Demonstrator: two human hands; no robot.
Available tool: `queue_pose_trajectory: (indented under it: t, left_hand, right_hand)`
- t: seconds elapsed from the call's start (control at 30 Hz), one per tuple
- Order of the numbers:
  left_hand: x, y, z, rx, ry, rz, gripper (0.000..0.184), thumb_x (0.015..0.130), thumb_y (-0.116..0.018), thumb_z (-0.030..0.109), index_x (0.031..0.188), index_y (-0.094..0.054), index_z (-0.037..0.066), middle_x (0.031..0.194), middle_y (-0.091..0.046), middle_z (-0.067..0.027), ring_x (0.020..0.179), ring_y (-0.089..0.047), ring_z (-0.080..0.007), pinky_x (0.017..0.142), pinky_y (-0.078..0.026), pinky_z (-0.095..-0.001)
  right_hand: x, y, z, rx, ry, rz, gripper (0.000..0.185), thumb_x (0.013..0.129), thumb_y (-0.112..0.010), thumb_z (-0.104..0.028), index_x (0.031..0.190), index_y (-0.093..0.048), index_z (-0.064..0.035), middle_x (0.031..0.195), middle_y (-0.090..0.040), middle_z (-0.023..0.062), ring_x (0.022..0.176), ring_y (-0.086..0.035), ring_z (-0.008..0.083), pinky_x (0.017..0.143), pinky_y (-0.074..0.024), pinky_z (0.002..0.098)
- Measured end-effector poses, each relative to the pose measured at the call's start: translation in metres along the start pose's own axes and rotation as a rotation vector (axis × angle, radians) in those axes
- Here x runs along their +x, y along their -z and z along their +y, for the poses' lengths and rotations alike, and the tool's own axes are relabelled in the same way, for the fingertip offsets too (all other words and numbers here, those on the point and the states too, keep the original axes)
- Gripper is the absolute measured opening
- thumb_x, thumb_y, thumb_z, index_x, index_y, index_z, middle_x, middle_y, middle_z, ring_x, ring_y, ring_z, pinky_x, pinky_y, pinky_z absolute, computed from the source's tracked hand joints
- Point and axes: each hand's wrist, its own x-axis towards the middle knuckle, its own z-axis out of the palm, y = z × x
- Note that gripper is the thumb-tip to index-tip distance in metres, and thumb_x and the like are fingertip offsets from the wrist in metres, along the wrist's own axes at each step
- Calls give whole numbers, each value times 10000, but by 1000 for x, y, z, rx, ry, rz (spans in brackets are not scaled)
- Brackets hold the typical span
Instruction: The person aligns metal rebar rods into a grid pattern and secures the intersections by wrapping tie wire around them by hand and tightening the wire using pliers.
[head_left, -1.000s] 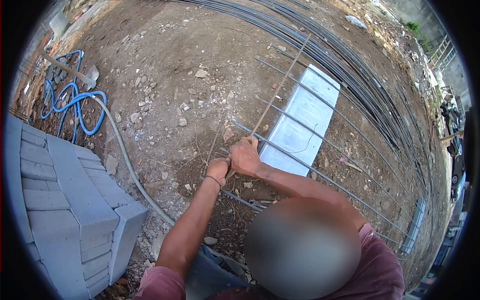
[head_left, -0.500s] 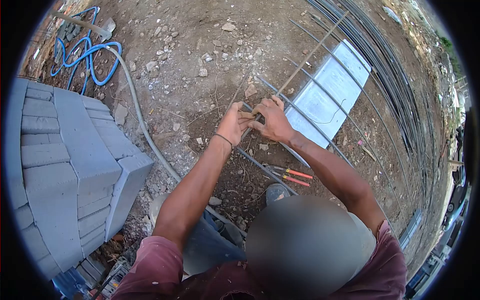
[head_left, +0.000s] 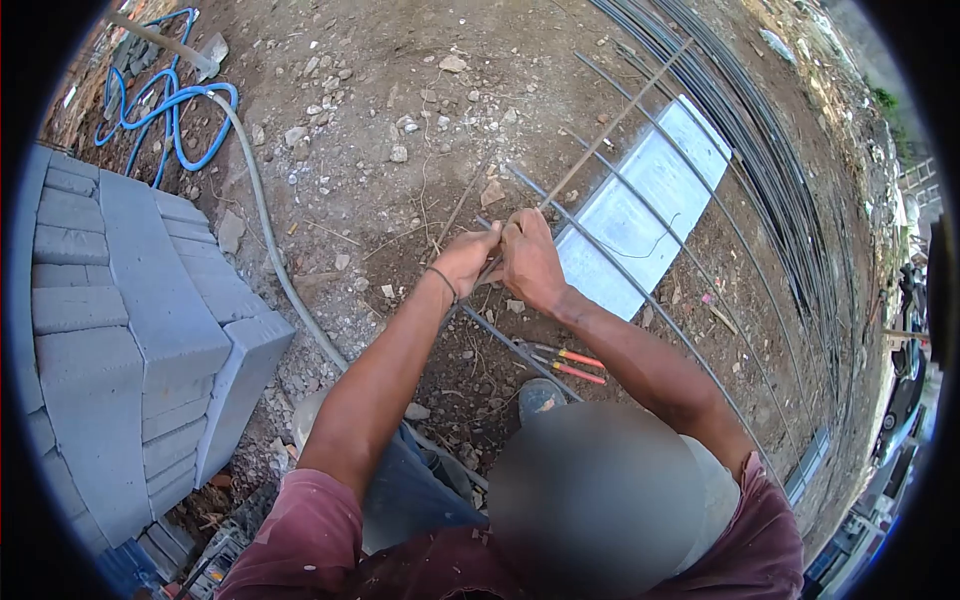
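Outdoors, the left hand (head_left: pixel 467 260) and right hand (head_left: pixel 531 265) grip a thin rod (head_left: pixel 603 140) laid across metal bars (head_left: pixel 608 249); likely light, stiff and rough, it should hold best beside a crossing.

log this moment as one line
left hand and right hand: close together at brown rod | red-handled tool: on ground | slab: under bars

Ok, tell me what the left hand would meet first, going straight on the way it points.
Most likely the right hand, close ahead of the left hand, though depth is unclear.
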Motion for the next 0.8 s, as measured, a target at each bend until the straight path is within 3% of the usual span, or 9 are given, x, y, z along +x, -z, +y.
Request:
queue_pose_trajectory:
  t: [0.07, 0.1, 0.23, 0.37, 0.47, 0.53, 0.6, 0.7, 0.8]
  left_hand:
    - [12, 13, -9, 70, 18, -42, 315, 1093, -513, 353, 1147, -648, 74, 950, -705, -51, 832, -655, -145, 687, -535, -310]
    - [7, 9, -9, 51, 35, 19, 255, 1077, -557, 322, 1085, -668, 93, 872, -687, 0, 662, -624, -103, 513, -453, -247]
    - [3, -2, -7, 93, 43, 108, 210, 1029, -657, 263, 1042, -712, 61, 836, -702, 2, 583, -625, -59, 416, -411, -187]
    - [6, -8, -6, 85, -11, 125, 216, 1023, -667, 260, 1031, -724, 52, 833, -705, -7, 556, -601, -66, 418, -407, -210]
    - [2, -9, -8, 179, -5, 190, 191, 1014, -681, 252, 1058, -726, 71, 891, -720, 0, 582, -580, -52, 450, -404, -206]
    - [5, -6, -10, 239, -7, 175, 213, 1006, -697, 261, 1015, -738, 52, 865, -714, 2, 558, -554, -60, 446, -406, -231]
    - [7, -9, -12, 212, -36, 211, 218, 1004, -700, 261, 1012, -739, 47, 844, -706, 3, 551, -542, -63, 443, -398, -238]
    - [8, -11, -12, 218, -47, 241, 225, 1000, -705, 260, 1012, -740, 37, 796, -689, 2, 544, -528, -66, 438, -388, -246]
    - [8, -11, -13, 231, -49, 255, 227, 987, -719, 261, 1000, -737, 34, 730, -662, -16, 519, -518, -67, 428, -376, -252]
  right_hand:
    - [1, 3, 2, 59, -72, -5, 321, 706, -769, -53, 981, -634, 42, 1088, -546, 222, 1109, -506, 421, 1014, -434, 510]
    - [1, 4, 3, 48, -73, -4, 321, 706, -769, -53, 981, -634, 42, 1088, -546, 222, 1109, -506, 421, 1014, -434, 510]
    - [-1, 5, 7, 92, -147, 14, 411, 611, -827, 9, 953, -603, 61, 1108, -534, 203, 1032, -557, 397, 890, -498, 448]
    - [2, 12, 8, 109, -138, -16, 359, 673, -806, -35, 964, -609, 40, 1099, -535, 200, 1078, -544, 404, 942, -472, 483]
    - [8, 33, 5, -241, -7, 45, 357, 805, -741, -156, 1086, -584, -1, 1189, -528, 215, 1211, -480, 426, 1045, -375, 576]
    - [5, 48, 1, -313, 47, 53, 366, 846, -711, -151, 1142, -561, 4, 1165, -566, 219, 1167, -540, 420, 1004, -428, 548]
    - [-1, 45, 14, -185, -189, -177, 237, 901, -651, -148, 1080, -600, -1, 1000, -647, 233, 974, -643, 431, 860, -502, 531]
    - [-1, 40, 21, -83, -309, -254, 152, 929, -612, -149, 965, -643, -5, 807, -659, 243, 774, -659, 461, 710, -515, 542]
    - [-9, 36, -8, -29, -246, -227, 164, 930, -594, -140, 855, -656, -8, 752, -647, 259, 729, -644, 482, 676, -497, 569]
